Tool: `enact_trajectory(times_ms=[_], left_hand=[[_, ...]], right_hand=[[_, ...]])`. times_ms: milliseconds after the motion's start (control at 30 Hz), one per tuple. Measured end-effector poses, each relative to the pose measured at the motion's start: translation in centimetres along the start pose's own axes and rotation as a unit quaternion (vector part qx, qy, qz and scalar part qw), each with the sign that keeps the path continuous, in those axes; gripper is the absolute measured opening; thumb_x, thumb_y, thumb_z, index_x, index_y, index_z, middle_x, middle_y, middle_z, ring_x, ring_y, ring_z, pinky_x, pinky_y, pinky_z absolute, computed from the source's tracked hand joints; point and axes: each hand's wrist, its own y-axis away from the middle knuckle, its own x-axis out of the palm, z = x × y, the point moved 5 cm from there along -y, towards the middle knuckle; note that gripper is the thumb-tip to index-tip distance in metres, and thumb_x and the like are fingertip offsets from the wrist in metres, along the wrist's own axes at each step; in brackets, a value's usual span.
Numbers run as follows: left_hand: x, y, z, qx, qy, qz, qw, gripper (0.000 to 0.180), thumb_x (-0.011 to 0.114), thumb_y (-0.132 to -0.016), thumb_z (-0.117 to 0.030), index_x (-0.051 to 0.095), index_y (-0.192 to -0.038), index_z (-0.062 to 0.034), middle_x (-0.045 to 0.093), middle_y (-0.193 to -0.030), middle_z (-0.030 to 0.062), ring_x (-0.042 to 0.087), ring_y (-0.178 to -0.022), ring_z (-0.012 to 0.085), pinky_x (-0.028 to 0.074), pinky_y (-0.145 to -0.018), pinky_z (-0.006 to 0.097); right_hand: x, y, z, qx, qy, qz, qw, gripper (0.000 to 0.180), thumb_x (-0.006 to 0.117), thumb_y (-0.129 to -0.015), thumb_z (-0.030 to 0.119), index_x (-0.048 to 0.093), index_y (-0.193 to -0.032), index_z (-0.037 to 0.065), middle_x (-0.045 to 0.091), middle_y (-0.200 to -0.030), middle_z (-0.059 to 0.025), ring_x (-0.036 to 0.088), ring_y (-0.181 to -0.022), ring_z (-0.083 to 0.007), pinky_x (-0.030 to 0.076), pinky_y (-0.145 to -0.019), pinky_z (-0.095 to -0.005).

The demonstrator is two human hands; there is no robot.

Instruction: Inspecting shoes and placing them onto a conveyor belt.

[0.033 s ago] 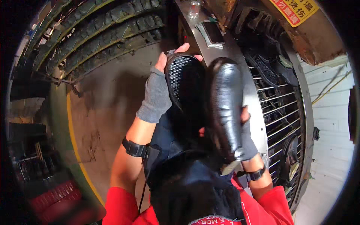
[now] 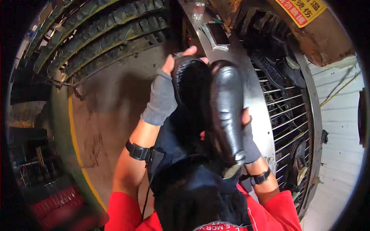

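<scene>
My left hand (image 2: 161, 90), in a grey fingerless glove, is closed on a black shoe sole (image 2: 192, 82), its thumb and fingers around the far end. The sole has a raised rim and a dark, ridged face; its near part is lost against the dark apron. Beside it, on the right, my right hand (image 2: 248, 136), gloved likewise, grips a shiny black shoe (image 2: 228, 104) from below and from its right side. Pointing away from me is the shoe's rounded end, and a pale piece (image 2: 232, 171) juts from its near end. The two pieces nearly touch.
To the right runs a metal bench edge (image 2: 259, 119) beside a rod rack (image 2: 289, 127) bearing dark shoes. A phone (image 2: 220, 34) on a cloth and a clear glass (image 2: 199, 10) stand at its far end. Shelves of shoes (image 2: 115, 34) fill the far left.
The shoe in my right hand has shifted slightly left, closer to the sole. The sole has tilted, so its ridges show less. Both hands keep their hold.
</scene>
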Motion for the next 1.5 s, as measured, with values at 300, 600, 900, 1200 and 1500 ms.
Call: enact_trajectory(times_ms=[300,600,900,1200,1500], left_hand=[[3.3,0.8,0.8,-0.047,-0.044,0.060,0.996,0.085,0.029,-0.109,-0.067,0.029,-0.164,-0.0023,0.058,-0.150,0.0231,0.064,-0.128,0.0287,0.055,-0.108,0.043],[4.4,0.4,1.2,-0.059,-0.069,0.071,0.993,0.090,0.028,-0.107,-0.070,0.029,-0.164,-0.0009,0.058,-0.150,0.0230,0.065,-0.126,0.0271,0.054,-0.108,0.040],[5.3,4.3,-2.3,0.037,-0.245,0.105,0.963,0.090,0.080,-0.093,-0.043,0.039,-0.161,-0.0006,0.060,-0.143,0.0029,0.052,-0.135,0.0134,0.035,-0.119,0.031],[0.5,10.6,-5.0,0.075,-0.155,-0.076,0.982,0.147,0.099,-0.059,-0.059,0.012,-0.169,-0.0140,0.056,-0.151,0.0171,0.057,-0.137,0.0315,0.048,-0.116,0.049],[-1.7,11.8,-0.2,0.083,-0.009,-0.041,0.996,0.123,0.099,-0.066,-0.050,0.031,-0.161,-0.0112,0.059,-0.146,0.0244,0.060,-0.132,0.0384,0.052,-0.111,0.055]], right_hand=[[0.4,0.5,-0.6,-0.017,0.091,-0.043,0.995,0.083,0.059,-0.098,0.070,0.053,-0.145,0.002,0.069,-0.129,-0.0153,0.073,-0.108,-0.0234,0.062,-0.096,-0.0389],[-0.6,0.0,0.1,-0.027,0.087,-0.046,0.995,0.086,0.065,-0.094,0.070,0.054,-0.144,0.002,0.069,-0.130,-0.0141,0.072,-0.109,-0.0236,0.061,-0.095,-0.0384],[0.7,0.2,1.0,-0.064,0.183,-0.048,0.980,0.083,0.067,-0.091,0.074,0.067,-0.128,0.000,0.074,-0.115,-0.0104,0.072,-0.100,-0.0189,0.059,-0.089,-0.0343],[8.1,0.2,1.7,-0.104,0.465,-0.030,0.879,0.067,0.060,-0.104,0.059,0.071,-0.081,-0.003,0.060,-0.067,0.0027,0.053,-0.064,-0.0109,0.042,-0.057,-0.0319],[5.8,0.1,2.8,-0.265,0.511,0.049,0.816,0.048,0.078,-0.090,0.022,0.064,-0.131,0.001,0.058,-0.088,-0.0053,0.056,-0.080,-0.0140,0.050,-0.079,-0.0317]])
